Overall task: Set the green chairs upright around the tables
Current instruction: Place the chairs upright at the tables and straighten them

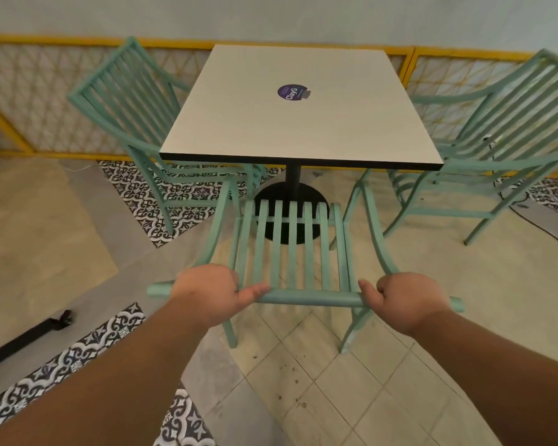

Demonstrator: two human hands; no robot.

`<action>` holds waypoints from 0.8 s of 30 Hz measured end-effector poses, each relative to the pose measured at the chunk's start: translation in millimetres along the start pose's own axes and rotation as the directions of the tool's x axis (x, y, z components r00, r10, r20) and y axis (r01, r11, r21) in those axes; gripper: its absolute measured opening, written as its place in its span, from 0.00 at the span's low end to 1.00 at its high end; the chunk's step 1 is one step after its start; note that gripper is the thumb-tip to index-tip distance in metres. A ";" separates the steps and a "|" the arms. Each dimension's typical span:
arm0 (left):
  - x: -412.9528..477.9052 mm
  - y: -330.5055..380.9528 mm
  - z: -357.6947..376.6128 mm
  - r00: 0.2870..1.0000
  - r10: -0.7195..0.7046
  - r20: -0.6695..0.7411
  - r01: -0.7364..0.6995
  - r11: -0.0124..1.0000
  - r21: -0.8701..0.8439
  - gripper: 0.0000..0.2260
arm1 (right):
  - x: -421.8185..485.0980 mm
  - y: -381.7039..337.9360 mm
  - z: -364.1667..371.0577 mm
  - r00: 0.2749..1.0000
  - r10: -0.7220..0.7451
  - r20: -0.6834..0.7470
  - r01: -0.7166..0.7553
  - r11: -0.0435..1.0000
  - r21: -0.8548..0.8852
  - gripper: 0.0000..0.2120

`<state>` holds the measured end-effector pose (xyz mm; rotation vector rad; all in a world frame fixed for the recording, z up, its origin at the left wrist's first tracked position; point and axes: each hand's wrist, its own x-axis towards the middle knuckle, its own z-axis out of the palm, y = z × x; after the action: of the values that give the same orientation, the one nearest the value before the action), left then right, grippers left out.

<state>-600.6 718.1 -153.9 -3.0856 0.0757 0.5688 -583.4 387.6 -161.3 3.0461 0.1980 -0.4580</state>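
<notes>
3 green chairs stand around 1 table (290, 123): 1 left of it (123, 101), 1 right of it (503, 130), 1 at its near edge (290, 246). 1 round sticker (291, 92) lies on the table top. 2 hands.

Three upright green chairs (290, 249) around table (300, 104)

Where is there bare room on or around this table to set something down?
The table top is bare except for a round purple sticker near its middle. The floor left of the held chair is open up to the black pole. Both table sides are crowded by the left chair and right chair.
</notes>
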 end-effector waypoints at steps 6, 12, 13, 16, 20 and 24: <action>27.4 0.8 -8.9 1.000 0.008 -0.020 -0.008 1.000 0.001 0.41 | 33.7 6.9 -12.2 1.000 -0.012 -0.025 0.011 1.000 -0.023 0.33; 49.1 -10.9 -14.7 0.998 0.051 -0.033 -0.051 0.999 -0.013 0.45 | 51.2 2.7 -17.4 1.000 -0.004 -0.017 0.004 1.000 -0.009 0.33; 53.5 -13.4 -17.7 0.998 0.047 -0.034 -0.048 0.999 -0.011 0.45 | 54.6 0.6 -18.0 1.000 -0.006 -0.017 0.006 1.000 0.002 0.33; 67.5 -15.1 -27.0 0.998 0.033 -0.045 -0.034 0.999 -0.011 0.43 | 69.8 -2.0 -22.6 1.000 -0.013 -0.025 0.013 1.000 0.013 0.33; 72.3 -11.8 -27.4 1.000 0.008 -0.024 -0.008 1.000 -0.002 0.42 | 76.4 0.1 -26.2 1.000 -0.007 -0.008 0.007 1.000 -0.011 0.33; 77.8 -12.0 -30.3 0.999 -0.005 -0.037 0.005 1.000 0.004 0.43 | 82.2 1.1 -29.4 1.000 0.004 -0.029 -0.004 1.000 -0.007 0.32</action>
<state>-516.6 726.1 -153.5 -3.0924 0.0691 0.5104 -496.9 398.4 -157.6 3.0473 0.1940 -0.4129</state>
